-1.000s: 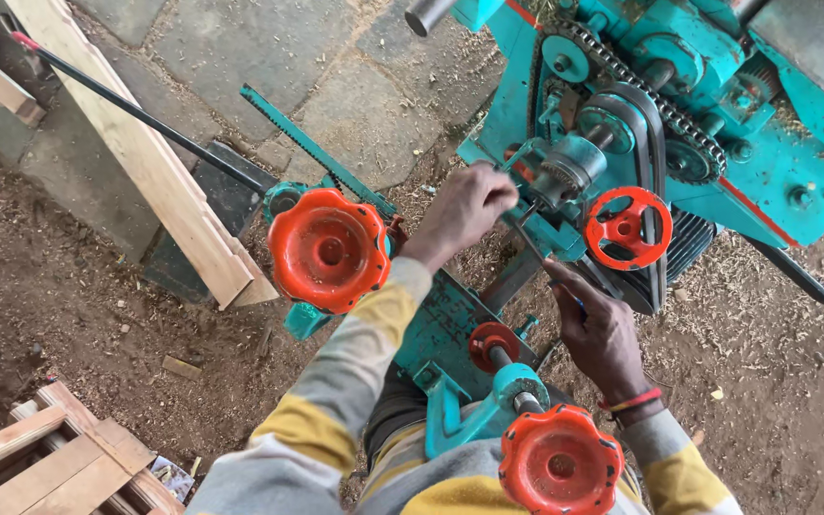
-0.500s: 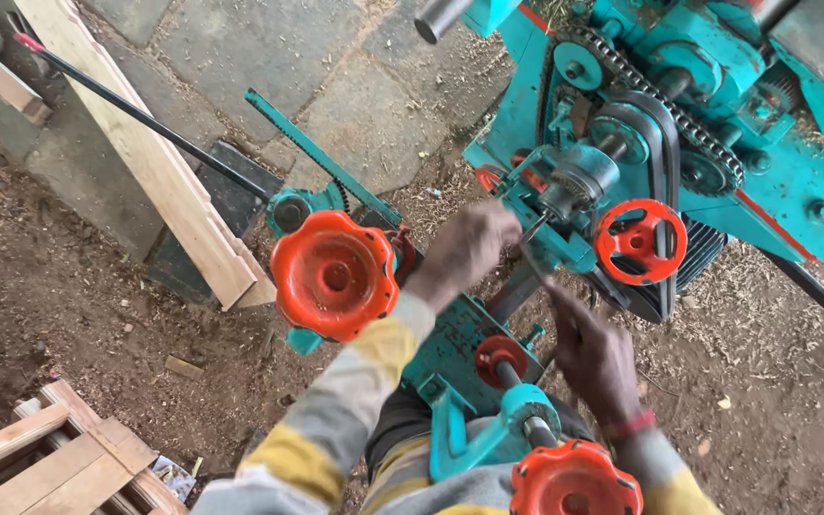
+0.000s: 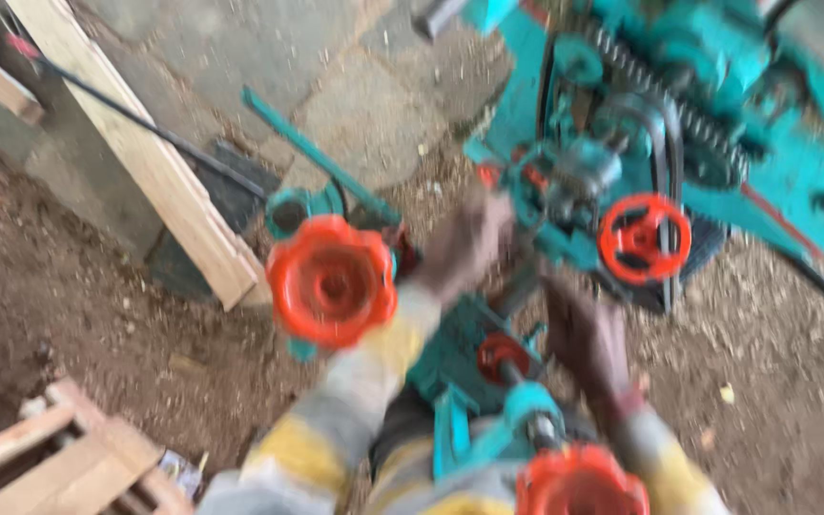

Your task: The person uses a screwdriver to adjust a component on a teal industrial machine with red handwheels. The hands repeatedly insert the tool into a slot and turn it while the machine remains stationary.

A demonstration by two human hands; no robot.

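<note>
The picture is blurred by motion. My left hand (image 3: 464, 243) reaches forward to the teal machine (image 3: 774, 200), just left of its small red handwheel (image 3: 643, 238) and right of a large red handwheel (image 3: 331, 279). Its fingers look curled, but what they touch is smeared. My right hand (image 3: 584, 334) hangs lower, below the small handwheel and beside a little red wheel (image 3: 500, 355) on a teal bracket. Whether it holds anything is not visible. Both sleeves are striped yellow and grey. Another red handwheel (image 3: 579, 482) sits at the bottom edge between my arms.
A pale wooden plank (image 3: 145, 153) leans across the upper left with a thin black rod (image 3: 145, 124) over it. A wooden pallet (image 3: 59, 458) lies at the lower left. Sawdust and dirt cover the ground; stone paving (image 3: 336, 67) lies beyond. A drive chain (image 3: 660, 95) runs along the machine.
The view has shifted and gone blurry. My left hand has dropped back a little from the machine's shaft; my right hand stays below the small handwheel.
</note>
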